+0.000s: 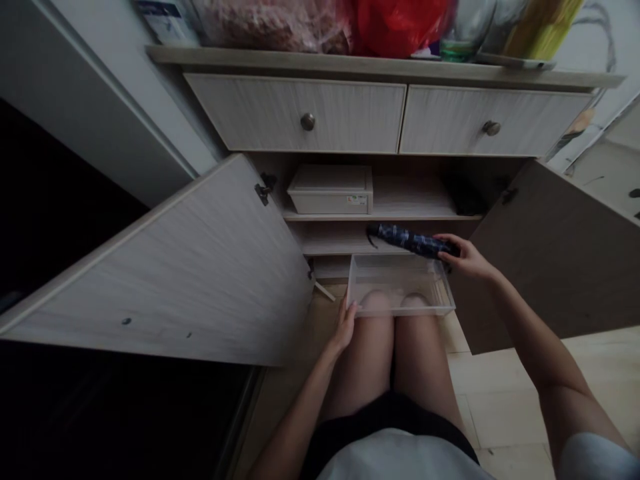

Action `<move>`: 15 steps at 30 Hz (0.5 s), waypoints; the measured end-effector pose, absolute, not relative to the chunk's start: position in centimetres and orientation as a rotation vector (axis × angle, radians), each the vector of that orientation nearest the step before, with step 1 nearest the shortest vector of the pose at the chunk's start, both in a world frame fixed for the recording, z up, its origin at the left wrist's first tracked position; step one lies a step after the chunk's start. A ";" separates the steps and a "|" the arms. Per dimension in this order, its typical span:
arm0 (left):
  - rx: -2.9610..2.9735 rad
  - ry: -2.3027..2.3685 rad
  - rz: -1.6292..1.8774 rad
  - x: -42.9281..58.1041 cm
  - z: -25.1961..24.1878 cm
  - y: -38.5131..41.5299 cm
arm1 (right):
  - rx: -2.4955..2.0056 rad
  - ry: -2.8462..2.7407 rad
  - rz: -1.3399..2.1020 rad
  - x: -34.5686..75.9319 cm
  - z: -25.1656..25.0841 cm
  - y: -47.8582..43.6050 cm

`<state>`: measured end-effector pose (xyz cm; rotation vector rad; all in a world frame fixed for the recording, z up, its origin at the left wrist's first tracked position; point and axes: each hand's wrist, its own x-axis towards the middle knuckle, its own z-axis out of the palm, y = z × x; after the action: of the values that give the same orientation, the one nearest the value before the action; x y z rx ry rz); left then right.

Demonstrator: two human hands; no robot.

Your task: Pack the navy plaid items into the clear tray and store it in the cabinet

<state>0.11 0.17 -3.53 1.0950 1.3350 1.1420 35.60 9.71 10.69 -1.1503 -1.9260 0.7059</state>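
My right hand [466, 257] is closed around one end of a folded umbrella [413, 241], dark blue with a pale pattern. The umbrella lies nearly level above the far side of a clear plastic bin [400, 311], its black strap hanging at the left end. The bin rests on my knees, and nothing shows inside it. My left hand [346, 323] grips the bin's near left corner; some of its fingers are hidden behind the wall.
A cabinet stands before me, its left door [200, 267] and right door [555, 253] swung wide. On its upper shelf sit a white lidded box [331, 190] and a dark item [464, 195]. Bags, including a red one [400, 23], and a glass crowd the top.
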 end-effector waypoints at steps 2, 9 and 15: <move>1.123 1.316 1.157 0.1 -3.4 0.1 | -1.122 -2.060 0.732 35.2 10.8 7.9; 1.137 1.273 1.186 0.2 -2.8 0.1 | -1.067 -2.488 0.524 32.8 9.3 7.4; 1.142 1.297 1.183 0.1 -2.3 0.1 | -1.237 -2.512 0.321 31.5 7.2 8.8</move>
<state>0.11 0.09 -2.26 1.1415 1.2974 1.1833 31.48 8.76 7.24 -1.2369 -2.5119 0.3209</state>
